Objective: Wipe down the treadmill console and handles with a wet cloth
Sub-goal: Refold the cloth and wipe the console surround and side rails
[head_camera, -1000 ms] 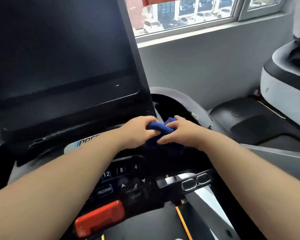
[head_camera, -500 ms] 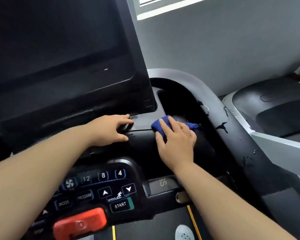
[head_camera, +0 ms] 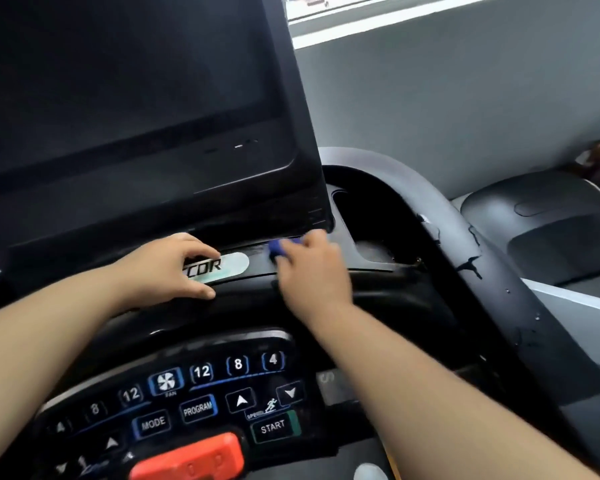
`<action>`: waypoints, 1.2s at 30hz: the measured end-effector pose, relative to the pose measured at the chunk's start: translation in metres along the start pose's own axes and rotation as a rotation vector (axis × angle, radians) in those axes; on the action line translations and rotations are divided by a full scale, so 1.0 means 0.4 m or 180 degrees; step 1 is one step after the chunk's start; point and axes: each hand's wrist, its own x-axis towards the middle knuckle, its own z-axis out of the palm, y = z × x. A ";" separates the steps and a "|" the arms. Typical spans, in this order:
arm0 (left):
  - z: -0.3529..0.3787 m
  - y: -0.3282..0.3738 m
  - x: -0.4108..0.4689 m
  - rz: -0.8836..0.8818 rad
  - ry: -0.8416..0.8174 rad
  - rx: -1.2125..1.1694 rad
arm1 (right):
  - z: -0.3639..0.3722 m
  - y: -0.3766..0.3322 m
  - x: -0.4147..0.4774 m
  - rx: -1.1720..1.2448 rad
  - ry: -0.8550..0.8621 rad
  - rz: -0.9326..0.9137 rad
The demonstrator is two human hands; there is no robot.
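Note:
The treadmill console [head_camera: 326, 306] is black, with a large dark screen [head_camera: 125, 109] above and a button panel [head_camera: 201, 396] below. My right hand [head_camera: 312, 271], blurred by motion, presses a small blue cloth [head_camera: 280, 248] onto the ledge just under the screen's right corner; most of the cloth is hidden under the fingers. My left hand [head_camera: 168, 268] rests on the console ledge beside a white logo plate [head_camera: 222, 266], fingers loosely bent, holding nothing. The grey curved handle [head_camera: 440, 220] arcs to the right of the console.
A red stop key [head_camera: 191, 459] sits at the bottom of the button panel. A dark cup recess [head_camera: 364, 220] lies right of the screen. Water drops speckle the right side rail [head_camera: 520, 306]. A neighbouring machine's black cover [head_camera: 548, 230] stands at right, below a grey wall.
My right hand slid the cloth up and left, from the rounded console top to the ledge under the screen. My left hand shifted left, uncovering the logo plate.

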 end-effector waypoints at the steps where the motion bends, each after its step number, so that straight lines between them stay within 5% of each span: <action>1: -0.006 -0.020 -0.005 -0.0045 -0.0014 0.0067 | 0.027 -0.059 -0.009 0.0134 -0.0136 -0.0306; 4: -0.029 -0.100 -0.026 -0.0158 -0.0266 0.0249 | 0.016 -0.049 0.023 0.0120 -0.0356 -0.0544; 10: -0.014 -0.191 -0.065 0.0057 -0.0136 0.0123 | -0.090 0.123 0.078 -0.1114 -0.0393 0.1616; 13: -0.009 -0.192 -0.062 0.0124 0.0019 0.0068 | -0.018 -0.062 0.064 -0.0471 -0.0144 0.1307; 17: -0.007 -0.246 -0.096 0.0467 -0.0008 -0.0046 | 0.068 -0.274 0.054 -0.0281 -0.0823 -0.0001; 19: -0.018 -0.319 -0.134 0.0382 -0.0032 0.0013 | 0.044 -0.240 0.065 -0.0634 -0.0868 0.0093; 23: 0.008 -0.489 -0.227 -0.0003 -0.0065 -0.0164 | -0.028 -0.171 0.039 -0.1431 -0.0465 0.1361; 31: 0.071 -0.589 -0.290 -0.0077 0.0171 -0.0618 | 0.243 -0.643 -0.054 -0.1599 -0.1235 -0.0565; 36: 0.122 -0.735 -0.388 -0.0651 -0.0152 -0.0748 | 0.123 -0.571 0.025 -0.1888 -0.1217 0.0355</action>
